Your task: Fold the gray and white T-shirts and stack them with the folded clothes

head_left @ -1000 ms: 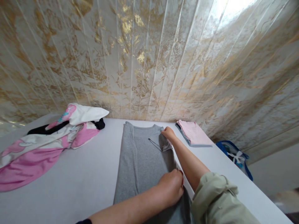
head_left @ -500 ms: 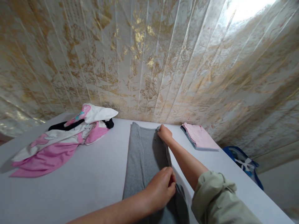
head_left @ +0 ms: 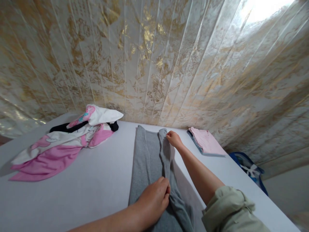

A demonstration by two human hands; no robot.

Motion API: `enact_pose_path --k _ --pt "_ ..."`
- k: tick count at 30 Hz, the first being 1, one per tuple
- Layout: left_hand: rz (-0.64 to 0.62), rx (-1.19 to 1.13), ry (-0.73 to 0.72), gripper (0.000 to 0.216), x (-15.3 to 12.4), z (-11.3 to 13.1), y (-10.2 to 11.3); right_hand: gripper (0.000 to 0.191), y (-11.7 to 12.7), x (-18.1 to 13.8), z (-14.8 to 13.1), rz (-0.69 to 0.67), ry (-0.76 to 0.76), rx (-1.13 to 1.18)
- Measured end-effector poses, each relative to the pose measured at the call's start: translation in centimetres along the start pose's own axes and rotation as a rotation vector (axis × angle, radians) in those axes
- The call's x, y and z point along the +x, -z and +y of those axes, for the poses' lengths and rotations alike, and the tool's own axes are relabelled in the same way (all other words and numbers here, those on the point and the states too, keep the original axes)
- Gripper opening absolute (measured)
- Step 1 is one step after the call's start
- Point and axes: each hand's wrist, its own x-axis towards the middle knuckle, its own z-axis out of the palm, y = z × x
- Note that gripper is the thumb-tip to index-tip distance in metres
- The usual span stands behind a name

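Note:
A grey knit garment lies lengthwise on the white surface, its long right side turned inward in a narrow fold. My left hand is closed on the fabric about midway down that side, the knuckles hiding part of the fold. At the far right corner of the garment, my right hand has its fingers pinched together at the cloth edge. Below my left hand, the grey fabric bunches and hangs loosely to the right.
To the left lies a loose heap of pink, white and black clothes. A folded pile with a pink garment on top sits at the back right. Beyond the right edge of the white surface is a blue-rimmed bag. Gold-patterned curtain hangs behind.
Both hands have carried the garment's right side inward, and a fold now lies along it. My left hand has shifted left; my right hand sits just outside the folded corner.

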Motion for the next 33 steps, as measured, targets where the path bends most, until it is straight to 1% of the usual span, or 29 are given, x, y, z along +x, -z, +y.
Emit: enact_pose_path --k 3,7,12,17,24,26,29,31,33 --pt "-0.012 0.061 0.005 0.013 0.0 -0.3 -0.3 0.021 -0.1 -1.3 0.3 -0.011 0.031 0.003" --pt "-0.019 0.117 0.011 0.012 0.1 -0.2 -0.7 0.018 -0.9 -2.4 -1.0 -0.020 0.050 -0.028" --pt "-0.028 0.162 -0.014 0.013 0.1 -0.3 -0.9 0.027 -1.9 -2.1 -2.7 -0.034 -0.018 -0.108" --pt "-0.030 0.132 -0.027 0.012 -0.1 -0.4 -0.7 0.021 -1.9 -1.2 -3.3 -0.042 -0.070 -0.131" --pt "-0.013 0.061 -0.045 0.010 -0.3 -0.4 -0.6 0.023 -2.5 -1.8 -4.1 -0.049 -0.022 -0.071" --pt "0.000 0.052 -0.041 0.011 -0.2 -0.5 -0.5 0.025 -1.9 -2.3 -3.8 -0.052 0.002 -0.039" --pt "0.007 0.071 -0.038 0.012 -0.1 -0.6 -0.3 0.022 -0.1 -3.7 -2.3 -0.049 0.043 0.001" --pt "-0.001 0.092 -0.035 0.011 0.0 -0.6 -0.2 0.018 1.3 -5.6 -0.6 -0.052 0.088 0.052" --pt "-0.017 0.089 -0.041 0.011 -0.1 -0.5 -0.1 0.015 2.3 -8.5 1.3 -0.103 0.148 0.157"
